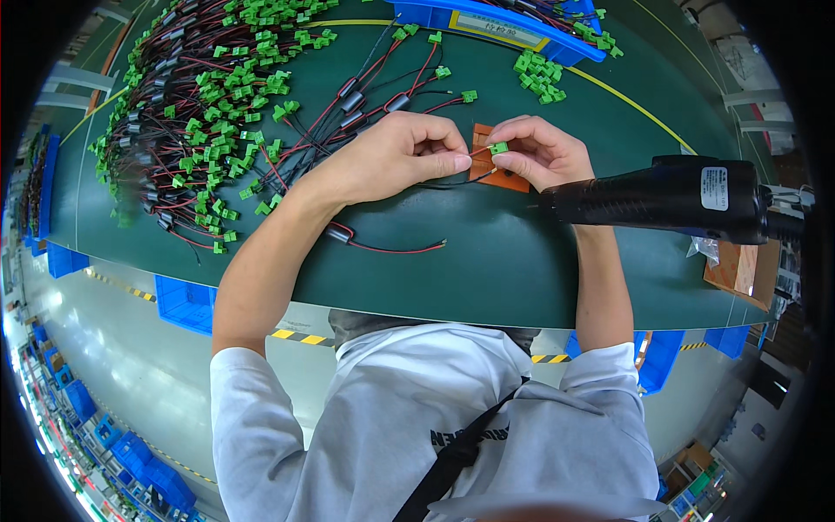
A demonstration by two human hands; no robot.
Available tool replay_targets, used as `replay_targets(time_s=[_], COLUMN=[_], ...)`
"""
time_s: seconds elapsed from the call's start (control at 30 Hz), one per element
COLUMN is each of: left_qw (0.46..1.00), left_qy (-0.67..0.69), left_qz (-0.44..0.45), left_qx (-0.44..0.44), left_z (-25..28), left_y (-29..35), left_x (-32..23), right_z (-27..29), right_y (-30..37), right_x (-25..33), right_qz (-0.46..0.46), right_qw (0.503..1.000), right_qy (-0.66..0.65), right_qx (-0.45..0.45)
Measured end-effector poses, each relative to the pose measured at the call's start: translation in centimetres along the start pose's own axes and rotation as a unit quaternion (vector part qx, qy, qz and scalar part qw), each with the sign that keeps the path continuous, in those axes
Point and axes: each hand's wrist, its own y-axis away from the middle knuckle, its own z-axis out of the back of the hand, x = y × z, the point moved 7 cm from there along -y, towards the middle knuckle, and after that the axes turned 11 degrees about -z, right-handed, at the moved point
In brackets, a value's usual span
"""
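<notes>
My left hand pinches a thin red wire between thumb and fingertips. My right hand is closed on a small green terminal connector, and the red wire reaches up to it; whether it sits inside I cannot tell. A black wire runs below the fingers toward the same spot. Under both hands lies an orange-brown block on the green table. Left of my left hand, red and black wire leads with grey cylinders and green connectors lie fanned out. One lead with bare ends lies nearer me.
A large heap of wired green connectors covers the table's left. Loose green connectors lie by a blue bin at the back. A black power screwdriver crosses above my right forearm. A cardboard box stands at the right edge.
</notes>
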Motion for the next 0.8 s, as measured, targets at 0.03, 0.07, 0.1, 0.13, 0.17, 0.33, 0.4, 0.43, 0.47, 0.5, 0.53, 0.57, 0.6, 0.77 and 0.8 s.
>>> replay_targets(time_s=[0.03, 0.07, 0.1, 0.13, 0.17, 0.33, 0.4, 0.43, 0.47, 0.5, 0.53, 0.57, 0.6, 0.77, 0.8], left_qw=[1.0, 1.0, 1.0, 0.999, 0.999, 1.0, 1.0, 1.0, 1.0, 1.0, 1.0, 1.0, 0.999, 0.998, 0.997], left_qy=[0.016, 0.017, 0.024, 0.032, 0.034, -0.007, -0.011, -0.014, -0.014, -0.021, -0.027, -0.027, -0.036, -0.064, -0.069], left_qz=[0.009, 0.009, 0.007, 0.004, 0.003, 0.015, 0.011, 0.007, 0.007, 0.009, 0.011, 0.011, 0.01, -0.008, -0.025], left_qx=[-0.006, -0.009, -0.015, -0.019, -0.019, -0.006, -0.008, -0.008, -0.008, -0.004, 0.001, 0.001, 0.001, 0.006, 0.001], left_z=[0.07, 0.1, 0.17, 0.13, 0.11, 0.11, 0.11, 0.1, 0.12, 0.12, 0.08, 0.04, 0.02, -0.06, -0.04], left_y=[0.11, 0.2, 0.28, 0.19, 0.12, 0.13, 0.2, 0.17, 0.16, 0.17, 0.15, 0.14, 0.14, 0.17, 0.18], left_x=[0.25, 0.38, 0.46, 0.44, 0.39, 0.16, 0.38, 0.4, 0.42, 0.42, 0.43, 0.4, 0.36, 0.27, 0.07], right_z=[-0.11, -0.21, -0.31, -0.24, -0.13, -0.1, -0.23, -0.29, -0.36, -0.39, -0.36, -0.33, -0.31, -0.25, -0.29], right_y=[-0.08, -0.18, -0.28, -0.22, -0.13, -0.04, -0.11, -0.07, -0.04, -0.03, -0.02, -0.02, -0.04, 0.01, -0.02], right_x=[-0.03, -0.08, -0.14, -0.16, -0.06, 0.38, 0.3, 0.36, 0.43, 0.45, 0.43, 0.42, 0.41, 0.49, 0.41], right_qz=[-0.001, -0.004, -0.006, -0.008, 0.001, 0.047, 0.039, 0.039, 0.038, 0.037, 0.037, 0.039, 0.041, 0.038, 0.025], right_qw=[1.0, 1.0, 1.0, 1.0, 1.0, 0.997, 0.997, 0.997, 0.997, 0.996, 0.996, 0.997, 0.997, 0.996, 0.996], right_qy=[0.0, 0.006, 0.012, 0.014, 0.023, 0.049, 0.068, 0.068, 0.069, 0.07, 0.07, 0.065, 0.06, 0.08, 0.088], right_qx=[0.003, 0.003, 0.004, 0.004, -0.001, -0.022, -0.025, -0.025, -0.026, -0.027, -0.027, -0.026, -0.025, -0.023, -0.021])
